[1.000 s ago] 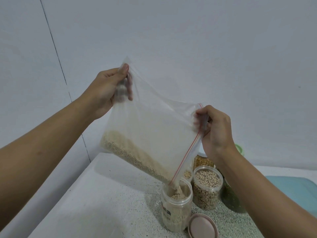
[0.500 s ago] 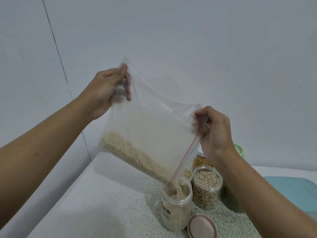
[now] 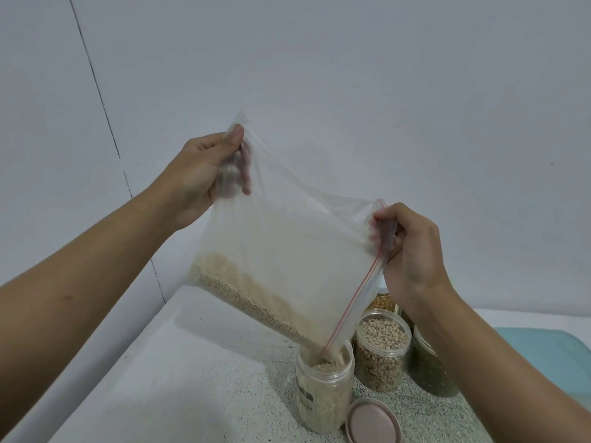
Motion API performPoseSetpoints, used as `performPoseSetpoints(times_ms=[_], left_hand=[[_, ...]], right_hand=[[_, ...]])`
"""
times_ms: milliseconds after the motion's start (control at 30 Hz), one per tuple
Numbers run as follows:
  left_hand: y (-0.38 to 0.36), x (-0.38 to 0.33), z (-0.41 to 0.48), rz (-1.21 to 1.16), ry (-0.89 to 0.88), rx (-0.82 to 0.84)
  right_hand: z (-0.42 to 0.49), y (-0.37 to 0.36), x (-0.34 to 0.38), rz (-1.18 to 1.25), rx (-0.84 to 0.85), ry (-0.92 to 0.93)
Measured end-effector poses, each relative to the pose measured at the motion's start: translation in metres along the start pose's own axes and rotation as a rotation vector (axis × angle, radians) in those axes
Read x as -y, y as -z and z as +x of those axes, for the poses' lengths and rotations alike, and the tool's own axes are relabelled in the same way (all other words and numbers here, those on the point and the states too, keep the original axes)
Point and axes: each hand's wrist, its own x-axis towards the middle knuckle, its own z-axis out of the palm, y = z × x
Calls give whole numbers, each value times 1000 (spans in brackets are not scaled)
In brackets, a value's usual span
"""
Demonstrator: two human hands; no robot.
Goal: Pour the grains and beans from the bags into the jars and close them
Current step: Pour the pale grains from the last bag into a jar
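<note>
A clear zip bag (image 3: pixel 287 244) with a red seal line hangs tilted above the counter, pale grain lying along its lower edge. My left hand (image 3: pixel 204 174) pinches its raised bottom corner. My right hand (image 3: pixel 406 247) grips the mouth end at the seal. Grain runs from the bag's lowest corner into an open clear jar (image 3: pixel 323 394), which is nearly full. A pink lid (image 3: pixel 372 422) lies flat beside that jar.
Behind the open jar stand a jar of pale beans (image 3: pixel 382 350), a jar of dark green beans (image 3: pixel 428 369) and a jar of yellow grain (image 3: pixel 382 303). A light blue tray (image 3: pixel 550 350) lies at the right. The speckled counter (image 3: pixel 192 378) meets the wall.
The grain level in the jar has risen while less grain lies in the bag. Both hands hold nearly the same pose, the bag slightly steeper.
</note>
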Motion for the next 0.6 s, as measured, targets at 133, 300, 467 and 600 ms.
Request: performPoseSetpoints(times_ms=[133, 300, 467, 600], left_hand=[[-5, 0, 3, 1, -1, 2], [-6, 0, 7, 6, -4, 0], [-5, 0, 12, 10, -8, -13], [-1, -1, 13, 13, -11, -20]], right_hand=[[2, 2, 0, -10, -12, 13], [6, 1, 1, -21, -22, 29], [8, -4, 1, -30, -7, 40], [10, -8, 0, -24, -8, 30]])
